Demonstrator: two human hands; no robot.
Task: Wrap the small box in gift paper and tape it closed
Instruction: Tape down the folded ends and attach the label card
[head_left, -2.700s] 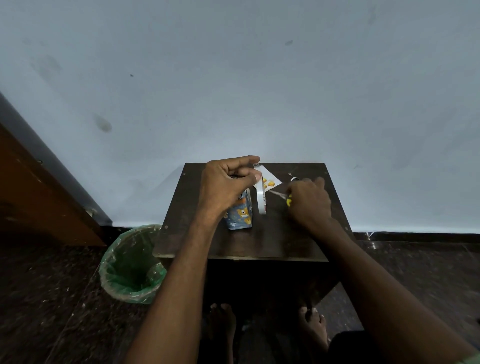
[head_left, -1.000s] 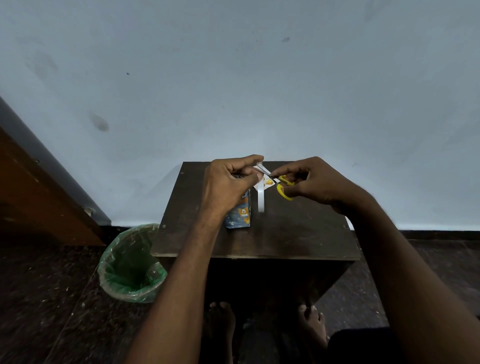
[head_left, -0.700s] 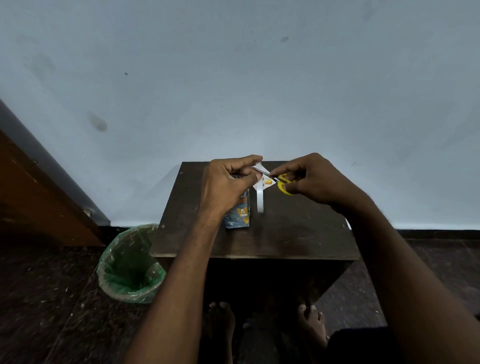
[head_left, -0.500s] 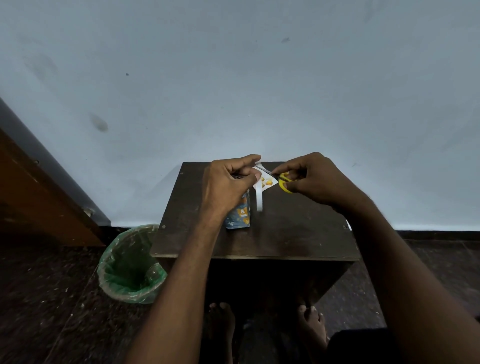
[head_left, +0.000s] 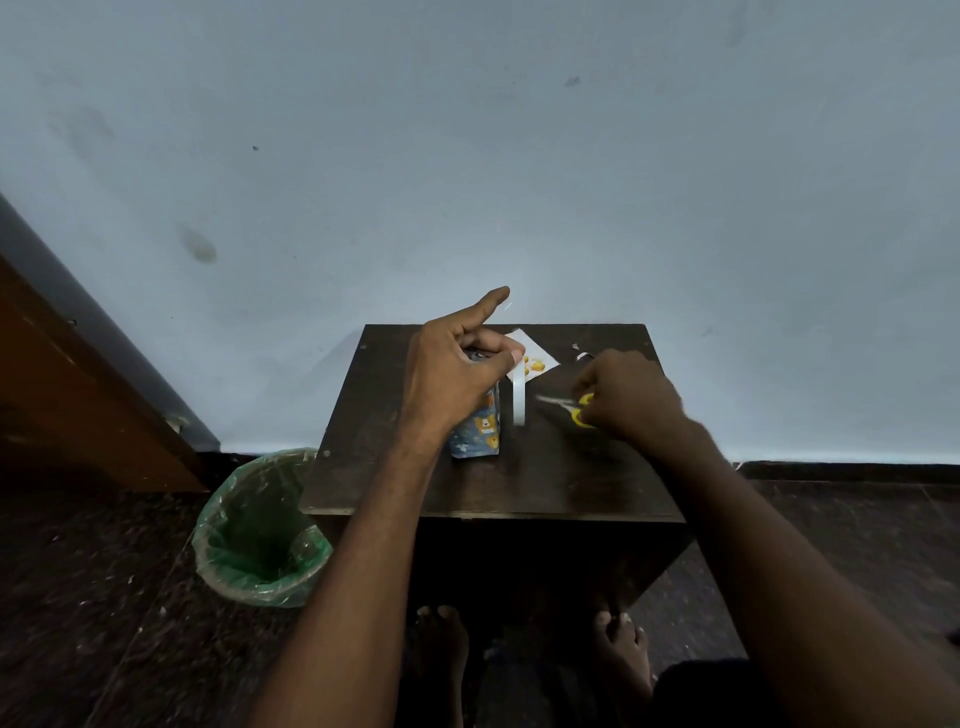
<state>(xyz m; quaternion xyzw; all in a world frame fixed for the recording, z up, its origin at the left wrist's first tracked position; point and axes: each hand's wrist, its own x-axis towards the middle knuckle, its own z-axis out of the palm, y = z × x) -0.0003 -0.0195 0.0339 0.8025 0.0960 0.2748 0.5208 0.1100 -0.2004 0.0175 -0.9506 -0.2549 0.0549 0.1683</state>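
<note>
The small box (head_left: 480, 428) stands upright on the dark wooden table (head_left: 493, 483), long axis vertical, near the left-centre of the top. My left hand (head_left: 457, 374) rests on its top, thumb and lower fingers curled around it, index finger extended. My right hand (head_left: 626, 395) grips the yellow-handled scissors (head_left: 574, 408), low over the table, blades pointing left. The tape roll (head_left: 518, 402) stands on edge beside the box. The table abuts a pale blue wall (head_left: 519, 156); a green-lined bin (head_left: 262, 530) sits on the dark floor. The box wrap is blue with orange bears.

Head-worn view, forward and down, near table (head_left: 545, 483)
</note>
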